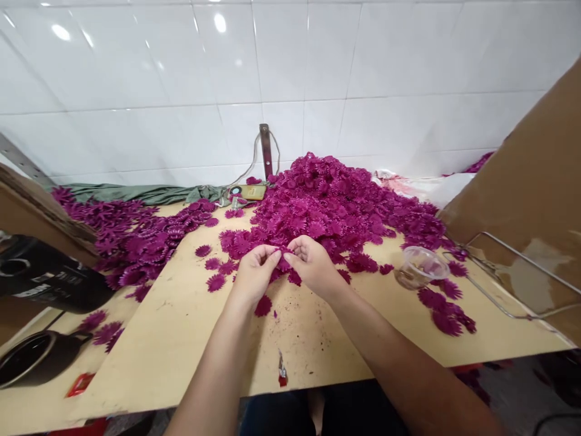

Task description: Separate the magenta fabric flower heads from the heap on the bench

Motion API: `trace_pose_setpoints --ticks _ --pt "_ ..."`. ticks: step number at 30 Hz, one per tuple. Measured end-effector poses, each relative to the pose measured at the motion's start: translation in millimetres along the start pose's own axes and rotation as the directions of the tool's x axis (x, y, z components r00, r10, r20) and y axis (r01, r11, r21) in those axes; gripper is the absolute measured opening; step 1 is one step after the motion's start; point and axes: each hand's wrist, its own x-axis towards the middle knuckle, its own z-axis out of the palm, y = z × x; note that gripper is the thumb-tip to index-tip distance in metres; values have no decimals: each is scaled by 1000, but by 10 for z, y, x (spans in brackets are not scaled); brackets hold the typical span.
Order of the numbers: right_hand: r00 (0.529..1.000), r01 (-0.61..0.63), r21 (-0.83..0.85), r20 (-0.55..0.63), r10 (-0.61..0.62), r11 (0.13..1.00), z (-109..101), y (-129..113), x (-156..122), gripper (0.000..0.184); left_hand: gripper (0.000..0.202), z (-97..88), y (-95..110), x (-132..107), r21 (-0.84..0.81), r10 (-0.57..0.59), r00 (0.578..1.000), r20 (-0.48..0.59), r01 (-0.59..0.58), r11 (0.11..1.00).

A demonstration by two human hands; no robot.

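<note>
My left hand (257,270) and my right hand (311,264) meet at the front of a heap of purple artificial flower heads (327,194). Between both thumbs and forefingers a small purple flower head (282,252) is pinched, largely covered by the fingertips. Several loose flower heads (216,282) lie on the pale board to the left of my hands, and a single one (262,306) rests just below my left wrist.
A clear plastic cup (420,267) stands on the right beside a bent wire frame (499,309) and a cardboard box (521,200). More flower heads (145,242), a black container (49,275) and a dark mug (39,360) are on the left. A white tiled wall (308,66) closes the back.
</note>
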Motion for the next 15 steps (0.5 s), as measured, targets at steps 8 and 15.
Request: trace_pose_setpoints --ticks 8,15 --pt "997 77 -263 -1 -80 962 -49 8 -48 23 18 107 -58 34 126 46 994 -95 -34 991" --pt "996 77 -319 74 -57 944 -83 -69 -6 17 35 60 -89 76 48 11 992 -123 -5 999"
